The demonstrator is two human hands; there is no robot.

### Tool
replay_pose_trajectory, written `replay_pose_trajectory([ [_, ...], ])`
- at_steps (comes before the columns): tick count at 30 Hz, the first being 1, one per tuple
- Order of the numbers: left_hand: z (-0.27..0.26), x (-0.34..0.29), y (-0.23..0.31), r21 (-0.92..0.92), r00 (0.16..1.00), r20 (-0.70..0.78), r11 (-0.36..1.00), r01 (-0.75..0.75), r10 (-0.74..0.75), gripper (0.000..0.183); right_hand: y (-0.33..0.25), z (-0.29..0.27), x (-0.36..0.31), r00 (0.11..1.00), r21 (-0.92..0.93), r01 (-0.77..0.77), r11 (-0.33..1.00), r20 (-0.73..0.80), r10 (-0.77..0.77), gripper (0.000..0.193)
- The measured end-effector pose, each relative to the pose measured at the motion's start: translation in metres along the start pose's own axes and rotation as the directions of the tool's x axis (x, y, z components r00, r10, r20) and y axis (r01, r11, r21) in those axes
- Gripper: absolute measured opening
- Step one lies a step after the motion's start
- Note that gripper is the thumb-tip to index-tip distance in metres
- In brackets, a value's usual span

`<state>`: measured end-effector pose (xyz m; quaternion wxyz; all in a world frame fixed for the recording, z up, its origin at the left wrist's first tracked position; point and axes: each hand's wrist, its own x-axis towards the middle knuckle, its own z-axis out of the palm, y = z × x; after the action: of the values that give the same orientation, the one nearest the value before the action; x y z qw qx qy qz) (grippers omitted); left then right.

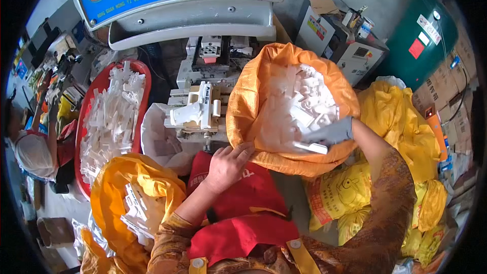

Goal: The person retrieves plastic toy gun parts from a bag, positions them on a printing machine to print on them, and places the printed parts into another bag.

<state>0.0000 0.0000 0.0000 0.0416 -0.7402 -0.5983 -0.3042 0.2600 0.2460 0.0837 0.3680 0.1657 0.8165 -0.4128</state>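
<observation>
A wide orange woven sack (243,116) stands in front of me, filled with loose white plastic parts (307,96). My left hand (228,165) is closed on the sack's near left rim, fingers curled over the edge. Inside the sack's near right side is my right hand (329,133) in a grey glove, smeared by motion. A flat white plastic piece (312,147) lies right at its fingers; whether they grip it I cannot tell. Left of the sack, a white gun-shaped plastic part (195,111) with dark marking sits on the fixture of a printing machine (193,33).
A red tub (81,137) of clear and white strips stands at left. Nearer is a yellow-orange sack (109,187) with printed white pieces. Yellow bags (335,193) lie at right, before a green tank (418,35) and a grey machine cabinet (350,61). Another person (35,152) is at far left.
</observation>
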Motion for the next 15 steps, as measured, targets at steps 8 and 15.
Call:
replay_pose_trajectory([
  [8,0.012,-0.002,-0.001,-0.058,0.996,-0.086,0.998,-0.003,-0.002,0.024,0.008,-0.040,0.033,0.621,-0.223,-0.336,0.915,-0.783,0.037,0.027],
  [15,0.000,-0.016,0.001,-0.071,0.999,0.003,0.997,0.036,-0.035,0.040,0.038,-0.092,0.095,0.443,-0.165,-0.267,0.949,-0.896,-0.031,0.055],
])
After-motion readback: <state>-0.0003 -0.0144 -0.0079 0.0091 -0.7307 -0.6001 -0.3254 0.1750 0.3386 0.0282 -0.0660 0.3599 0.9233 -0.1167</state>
